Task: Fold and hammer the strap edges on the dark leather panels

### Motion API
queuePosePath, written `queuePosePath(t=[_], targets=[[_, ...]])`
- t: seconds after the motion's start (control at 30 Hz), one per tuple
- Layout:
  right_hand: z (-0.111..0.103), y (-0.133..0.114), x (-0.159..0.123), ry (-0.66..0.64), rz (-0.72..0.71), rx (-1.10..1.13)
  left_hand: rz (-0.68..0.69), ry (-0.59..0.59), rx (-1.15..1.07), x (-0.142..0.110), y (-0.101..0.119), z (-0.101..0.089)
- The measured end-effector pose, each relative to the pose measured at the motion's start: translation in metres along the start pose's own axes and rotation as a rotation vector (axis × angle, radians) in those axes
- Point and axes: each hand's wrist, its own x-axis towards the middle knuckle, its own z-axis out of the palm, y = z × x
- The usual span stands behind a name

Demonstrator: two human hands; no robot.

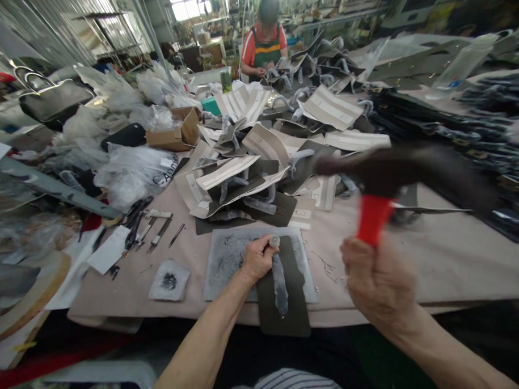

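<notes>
The left hand (257, 258) is clamped around a short upright tool with a round, pale top (274, 241), held over a flat, dark olive panel (299, 295) bearing a translucent plastic-wrapped strip (280, 286). The panel lies partly on a grey, black-smudged rectangular slab (223, 272), its lower end past the edge of the pinkish-beige covered bench (126, 297). Well apart, the right hand (380, 278) grips a red-handled, dark-headed hammer (374, 214), raised and blurred.

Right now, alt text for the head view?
Right hand holds up a red-handled hammer, blurred; left hand grips a round-topped tool over a dark panel partly on a slab. Behind: a heap of panels, then another person.
</notes>
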Motion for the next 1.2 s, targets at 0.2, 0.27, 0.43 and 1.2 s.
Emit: queuePosePath(t=[0.2, 0.27, 0.43, 1.2], targets=[[0.017, 0.040, -0.018, -0.607, 0.044, -0.266, -0.021, -0.011, 0.031, -0.001, 0.002, -0.001], [0.019, 0.055, -0.022, -0.615, 0.145, -0.251, -0.018, -0.003, 0.011, -0.001, 0.002, -0.001], [0.040, 0.105, -0.049, -0.697, 0.412, -0.212, -0.035, -0.018, 0.002, -0.001, 0.004, -0.002], [0.100, -0.013, -0.080, -0.558, 0.344, 0.192, -0.082, 0.361, -0.496, 0.025, 0.049, -0.046]])
